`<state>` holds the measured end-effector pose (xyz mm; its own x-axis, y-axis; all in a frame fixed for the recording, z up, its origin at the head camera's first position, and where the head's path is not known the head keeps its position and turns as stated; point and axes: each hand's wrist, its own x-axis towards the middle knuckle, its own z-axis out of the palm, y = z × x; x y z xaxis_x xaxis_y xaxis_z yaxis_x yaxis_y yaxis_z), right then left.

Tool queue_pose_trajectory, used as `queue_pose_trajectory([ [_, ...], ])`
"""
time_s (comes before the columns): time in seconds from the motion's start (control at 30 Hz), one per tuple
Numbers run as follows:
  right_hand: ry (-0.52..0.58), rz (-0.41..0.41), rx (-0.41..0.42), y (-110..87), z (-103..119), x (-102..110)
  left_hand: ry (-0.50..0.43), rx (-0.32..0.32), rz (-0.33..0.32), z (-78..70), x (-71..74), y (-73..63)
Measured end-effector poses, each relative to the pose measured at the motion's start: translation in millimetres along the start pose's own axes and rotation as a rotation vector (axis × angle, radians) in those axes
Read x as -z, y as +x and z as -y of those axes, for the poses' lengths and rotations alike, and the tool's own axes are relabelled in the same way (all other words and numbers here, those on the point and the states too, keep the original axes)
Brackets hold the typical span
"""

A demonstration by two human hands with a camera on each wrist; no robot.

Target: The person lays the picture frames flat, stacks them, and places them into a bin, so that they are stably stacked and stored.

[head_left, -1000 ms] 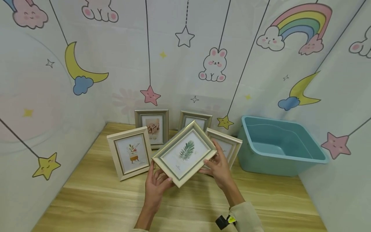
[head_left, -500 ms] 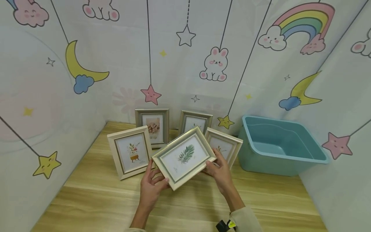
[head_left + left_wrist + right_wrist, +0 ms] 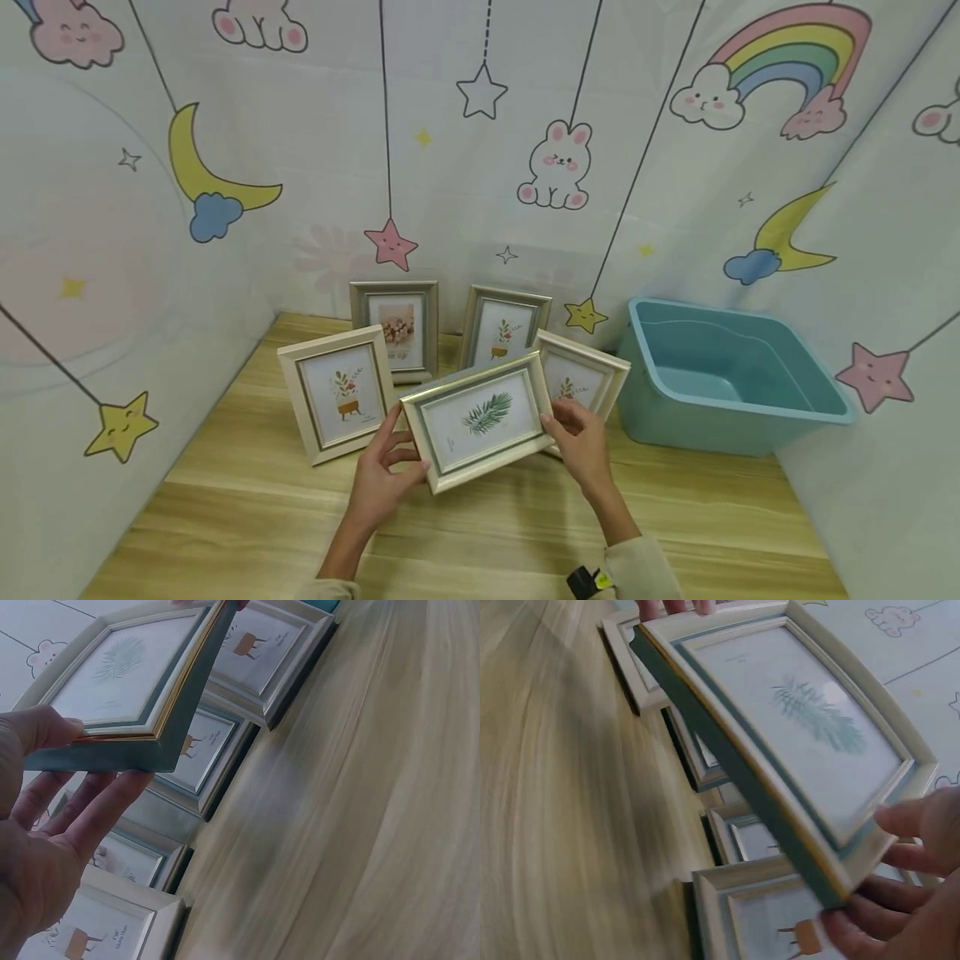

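Both hands hold a picture frame point(image 3: 487, 417) with a green leaf print, raised above the table and tilted. Its border is pale gold with a blue-green edge, which shows in the left wrist view. My left hand point(image 3: 381, 475) grips the left end, thumb on the front border and fingers under the edge point(image 3: 82, 802). At the opposite end my right hand point(image 3: 583, 446) pinches the border, with the thumb on the front and fingers behind, as the right wrist view shows point(image 3: 900, 885). Behind it, a cream frame point(image 3: 341, 396) stands at left and another cream frame point(image 3: 581, 375) at right.
Two grey-gold frames, one with a flower photo point(image 3: 395, 329) and one with a plant print point(image 3: 504, 325), stand at the back near the patterned wall sheet point(image 3: 450, 183). A blue-green plastic tub point(image 3: 697, 429) sits at the right rear. Wooden table point(image 3: 465, 550) extends in front.
The leaf-print frame has turned clockwise toward a level, sideways position and come slightly lower. My left hand has moved left and down with it. More of the back plant-print frame shows.
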<state>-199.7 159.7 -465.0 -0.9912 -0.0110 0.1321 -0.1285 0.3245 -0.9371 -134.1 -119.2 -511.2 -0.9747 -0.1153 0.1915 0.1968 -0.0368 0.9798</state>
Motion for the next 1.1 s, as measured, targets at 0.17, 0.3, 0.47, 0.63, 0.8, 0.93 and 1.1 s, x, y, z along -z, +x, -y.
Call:
queue_pose_trajectory([
  [0.17, -0.063, 0.209, -0.058, 3.3, 8, 11, 0.154, -0.055, 0.020, -4.5, 1.8, 3.5],
  [0.3, -0.001, 0.337, -0.160, 8.2, 15, 18, 0.234, -0.111, 0.027, -8.0, 2.9, 3.9],
  [0.47, 0.063, 0.415, -0.252, 11.9, 18, 23, 0.267, -0.197, 0.055, -9.6, 3.3, 3.3],
  [0.63, 0.133, 0.455, -0.265, 14.3, 12, 25, 0.298, -0.276, 0.085, -8.5, 4.7, 2.5],
  [0.8, 0.203, 0.459, -0.286, 15.6, 5, 27, 0.308, -0.318, 0.123, -9.3, 5.4, 2.8],
  [0.93, 0.239, 0.451, -0.302, 14.8, 2, 28, 0.328, -0.339, 0.128, -10.1, 5.7, 3.4],
  [1.1, 0.242, 0.447, -0.291, 11.6, 1, 29, 0.354, -0.343, 0.132, -10.9, 5.0, 2.7],
])
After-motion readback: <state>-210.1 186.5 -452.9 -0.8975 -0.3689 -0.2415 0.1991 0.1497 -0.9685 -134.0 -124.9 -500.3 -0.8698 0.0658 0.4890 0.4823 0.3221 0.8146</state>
